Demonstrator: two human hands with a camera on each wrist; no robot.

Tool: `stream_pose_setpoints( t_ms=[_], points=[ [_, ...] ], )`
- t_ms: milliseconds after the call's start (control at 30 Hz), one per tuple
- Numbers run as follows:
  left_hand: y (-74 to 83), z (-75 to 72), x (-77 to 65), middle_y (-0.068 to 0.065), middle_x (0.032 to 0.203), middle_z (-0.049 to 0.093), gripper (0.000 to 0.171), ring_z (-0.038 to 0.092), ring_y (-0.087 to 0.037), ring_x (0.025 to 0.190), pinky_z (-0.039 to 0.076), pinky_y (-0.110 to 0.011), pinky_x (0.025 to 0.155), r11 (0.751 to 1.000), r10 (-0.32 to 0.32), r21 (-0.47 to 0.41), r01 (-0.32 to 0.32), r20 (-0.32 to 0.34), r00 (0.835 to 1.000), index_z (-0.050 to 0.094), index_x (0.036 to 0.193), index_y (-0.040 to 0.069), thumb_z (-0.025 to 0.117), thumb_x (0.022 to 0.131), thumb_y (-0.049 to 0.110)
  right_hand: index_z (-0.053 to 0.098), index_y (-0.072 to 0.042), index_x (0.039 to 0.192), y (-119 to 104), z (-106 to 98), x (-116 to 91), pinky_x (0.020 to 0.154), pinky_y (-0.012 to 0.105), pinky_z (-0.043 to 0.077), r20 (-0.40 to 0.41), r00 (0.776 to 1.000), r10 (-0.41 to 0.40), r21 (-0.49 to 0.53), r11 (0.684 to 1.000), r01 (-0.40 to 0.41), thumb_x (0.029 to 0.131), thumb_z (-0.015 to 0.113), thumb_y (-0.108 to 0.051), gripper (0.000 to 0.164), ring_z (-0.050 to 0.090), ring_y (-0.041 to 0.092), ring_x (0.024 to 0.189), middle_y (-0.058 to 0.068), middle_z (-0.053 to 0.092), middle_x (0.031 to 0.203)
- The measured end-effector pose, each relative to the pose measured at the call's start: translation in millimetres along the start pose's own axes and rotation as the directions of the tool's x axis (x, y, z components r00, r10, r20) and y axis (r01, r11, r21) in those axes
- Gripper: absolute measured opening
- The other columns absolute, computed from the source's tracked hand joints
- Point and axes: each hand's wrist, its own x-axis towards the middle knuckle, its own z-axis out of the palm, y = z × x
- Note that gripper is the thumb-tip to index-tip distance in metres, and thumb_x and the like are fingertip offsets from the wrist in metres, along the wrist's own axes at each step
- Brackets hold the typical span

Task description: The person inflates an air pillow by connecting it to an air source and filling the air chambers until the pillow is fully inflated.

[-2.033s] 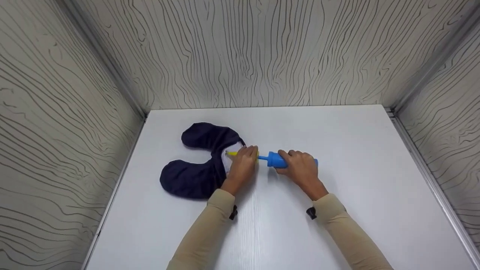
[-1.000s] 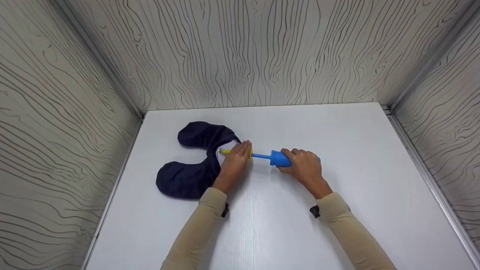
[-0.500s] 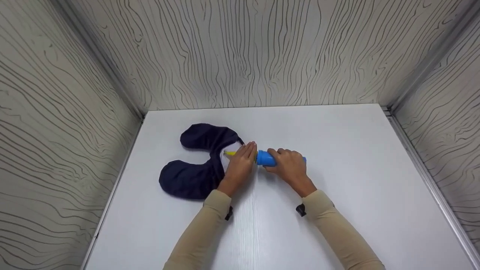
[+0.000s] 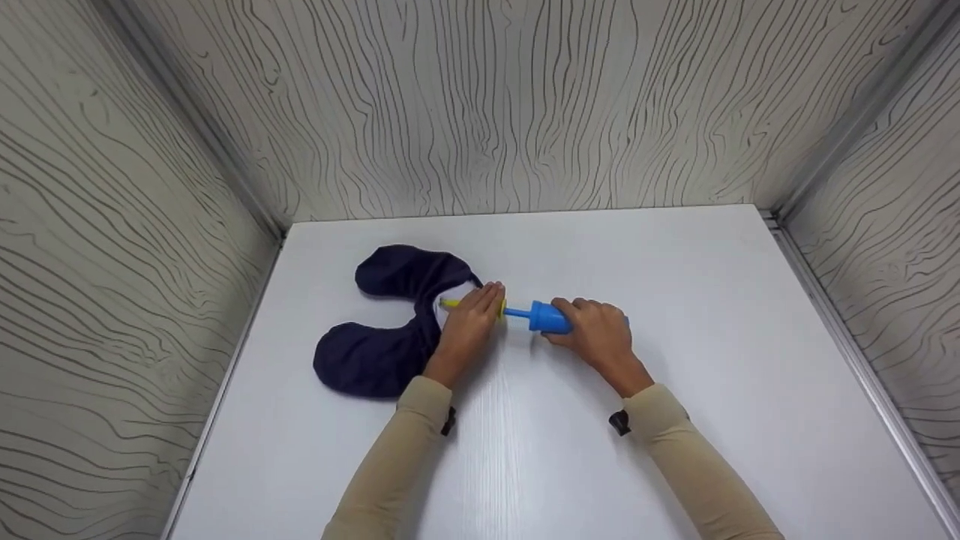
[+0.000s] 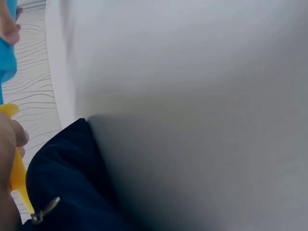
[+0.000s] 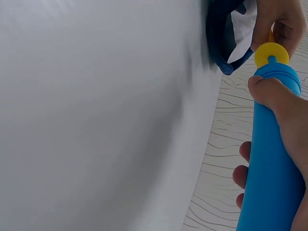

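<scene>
A navy U-shaped neck pillow (image 4: pixel 367 361) lies on the left half of the table, its open side facing left. White lining (image 4: pixel 454 292) shows through an opening at its curved back. My left hand (image 4: pixel 471 324) grips the yellow nozzle end (image 5: pixel 18 179) of a hand pump, whose tip points into that opening. The pump's blue barrel (image 6: pixel 269 159) is wrapped by my right hand (image 4: pixel 600 339), thumb along its near end in the right wrist view. Between the hands a length of thin blue rod (image 4: pixel 516 312) is exposed. A metal zipper pull (image 5: pixel 47 208) hangs by the nozzle tip.
The white table (image 4: pixel 495 465) is bounded by wood-grain panels, with a back wall (image 4: pixel 480 105) behind its far edge. Metal rails (image 4: pixel 847 352) run along the sides. Both forearms wear beige sleeves (image 4: pixel 390 450).
The right hand pushed the blue barrel up against the yellow end half a second ago, and has since drawn it back rightward, baring the rod. The left hand and pillow shifted slightly left.
</scene>
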Motion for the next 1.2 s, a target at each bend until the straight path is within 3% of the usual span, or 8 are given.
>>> stream_pose_setpoints(
  t_ms=[300,633,833,1033,1200],
  points=[
    [1.1,-3.0,2.0,-0.009,0.138,0.073,0.041,0.069,-0.020,0.129,0.055,-0.032,0.112,0.999,-0.023,0.039,0.023,0.000,1.000,0.068,0.138,0.002,0.066,0.098,-0.004,0.077,-0.021,0.126,15,-7,-5,0.078,0.054,0.067,0.015,1.000,0.019,-0.011,1.000,-0.018,0.078,0.094,-0.047,0.058,0.080,0.037,0.086,0.014,0.082,0.104],
    [20.6,-8.1,11.4,-0.011,0.134,0.075,0.039,0.071,-0.021,0.127,0.054,-0.034,0.114,0.998,-0.068,0.001,0.068,0.012,0.998,0.071,0.135,0.000,0.070,0.096,0.000,0.076,-0.018,0.128,-6,0,7,0.077,0.052,0.067,-0.004,0.999,-0.034,-0.009,0.999,0.034,0.078,0.094,-0.049,0.061,0.080,0.036,0.086,0.015,0.082,0.105],
    [25.8,-7.0,14.9,-0.011,0.132,0.076,0.040,0.072,-0.020,0.125,0.054,-0.033,0.113,0.999,-0.047,0.019,0.048,-0.034,0.998,0.071,0.134,0.000,0.073,0.094,0.002,0.075,-0.017,0.128,-15,1,14,0.076,0.050,0.067,-0.007,0.999,-0.048,-0.001,0.999,0.048,0.080,0.092,-0.049,0.060,0.079,0.034,0.083,0.015,0.082,0.104],
    [20.4,-4.3,15.7,-0.011,0.131,0.076,0.045,0.073,-0.021,0.124,0.055,-0.033,0.113,0.999,-0.027,-0.020,0.026,-0.057,0.998,0.071,0.133,0.000,0.075,0.089,-0.004,0.075,-0.018,0.129,-12,-2,14,0.075,0.050,0.067,0.010,0.999,-0.040,-0.016,0.999,0.040,0.081,0.091,-0.050,0.060,0.079,0.035,0.083,0.015,0.082,0.105],
    [5.7,-8.2,15.4,-0.013,0.133,0.075,0.041,0.072,-0.024,0.126,0.054,-0.036,0.114,0.999,-0.015,-0.045,0.013,-0.050,0.999,0.070,0.134,-0.001,0.069,0.093,-0.009,0.075,-0.019,0.130,-2,-6,13,0.078,0.052,0.067,0.006,1.000,-0.023,-0.022,0.999,0.023,0.080,0.092,-0.051,0.061,0.080,0.036,0.085,0.015,0.082,0.107]
  ],
)
